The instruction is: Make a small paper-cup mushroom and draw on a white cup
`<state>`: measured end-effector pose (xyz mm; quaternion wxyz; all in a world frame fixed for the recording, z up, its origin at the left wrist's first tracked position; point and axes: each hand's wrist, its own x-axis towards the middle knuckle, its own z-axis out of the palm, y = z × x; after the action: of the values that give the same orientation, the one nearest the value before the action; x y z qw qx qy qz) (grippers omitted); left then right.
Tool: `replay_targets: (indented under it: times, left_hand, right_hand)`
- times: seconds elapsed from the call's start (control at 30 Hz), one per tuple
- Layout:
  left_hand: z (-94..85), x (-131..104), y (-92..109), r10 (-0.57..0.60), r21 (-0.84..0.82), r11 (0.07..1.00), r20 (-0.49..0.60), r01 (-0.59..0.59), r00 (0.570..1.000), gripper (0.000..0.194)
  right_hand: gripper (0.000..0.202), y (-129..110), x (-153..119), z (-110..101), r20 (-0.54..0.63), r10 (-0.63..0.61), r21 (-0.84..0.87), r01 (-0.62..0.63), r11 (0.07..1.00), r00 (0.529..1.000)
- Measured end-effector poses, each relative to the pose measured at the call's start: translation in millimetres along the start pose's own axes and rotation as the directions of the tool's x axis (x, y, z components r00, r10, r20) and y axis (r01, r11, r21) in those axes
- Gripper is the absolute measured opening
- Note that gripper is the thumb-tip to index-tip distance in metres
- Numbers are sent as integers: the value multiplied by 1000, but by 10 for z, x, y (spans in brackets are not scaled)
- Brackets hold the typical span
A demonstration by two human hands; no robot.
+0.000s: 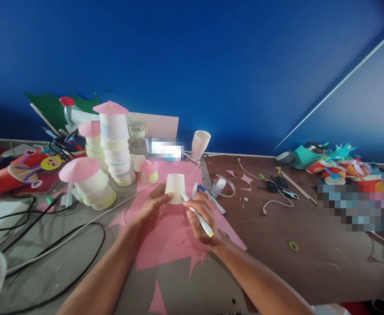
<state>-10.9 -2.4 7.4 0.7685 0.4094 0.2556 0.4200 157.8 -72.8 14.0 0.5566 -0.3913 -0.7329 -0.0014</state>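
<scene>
An upside-down white paper cup [175,188] is held at its left side by my left hand [156,204], whose fingers are closed on it. My right hand [202,217] grips a white marker [202,223] with a yellow end, its other end against the cup's right side. Beneath both hands lies pink paper [165,240] with cut edges. Blue-and-white markers [215,202] rest just right of the cup, beside a small white glue bottle [218,187].
Stacked cups with pink cone tops [114,127] stand at the left, near a glass jar [138,138]. Nested cups [200,142] lean at the back. Black cables [104,238] cross the left. Keys [272,186], a teal bottle [305,155] and red cups [334,175] lie right.
</scene>
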Motion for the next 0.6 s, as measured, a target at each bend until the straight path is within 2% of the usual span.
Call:
replay_targets:
  times: [0.23, 0.6]
  left_hand:
    - [-47, 11, -32, 7, 42, 999, 33, -8, 999, 44]
    - [-60, 20, -50, 23, 83, 996, 48, -27, 999, 44]
  right_hand:
    - [23, 4, 17, 5, 24, -39, 9, 39, 999, 999]
    - [22, 29, -13, 29, 43, -22, -13, 22, 1000, 999]
